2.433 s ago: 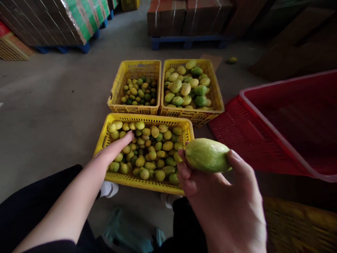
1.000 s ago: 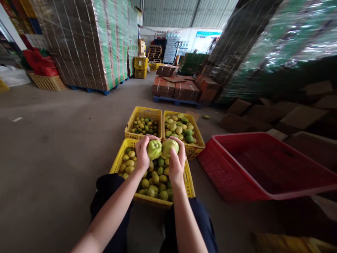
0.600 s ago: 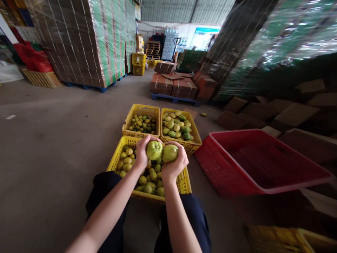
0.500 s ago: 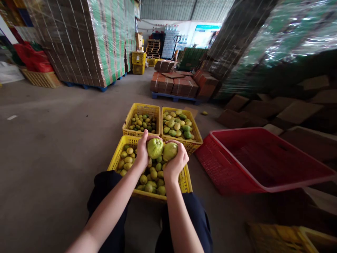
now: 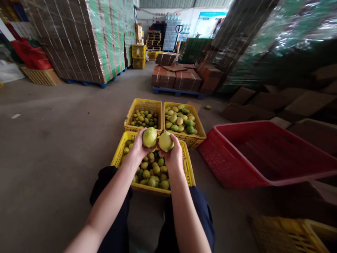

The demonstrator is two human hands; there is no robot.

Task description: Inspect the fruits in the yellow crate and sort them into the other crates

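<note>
Grey warehouse floor (image 5: 58, 140) beneath yellow crates (image 5: 186, 165)

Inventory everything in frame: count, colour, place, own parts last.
near crate: 1, yellow, centre
far crates: 2, yellow, beyond it
crate fruits: many, yellow to green, inside these
left fruit: 1, greenish, over near crate
right fruit: 1, greenish, beside it
loose fruit: 1, yellowish, beyond far crates
red crate: 1, red, right
corner crate: 1, yellow, lower right
strapped cartons: several, brown, on blue pallet
wrapped stacks: 2 or more, brown and green, both sides
cardboard pieces: several, brown, right
red bundle: 1, red, on tan crate
stacked crates: 2, yellow, background
wooden pallets: several, brown, background
left hand: 1, bare, holding left fruit
right hand: 1, bare, holding right fruit
trousers: 1 pair, navy, bottom
</note>
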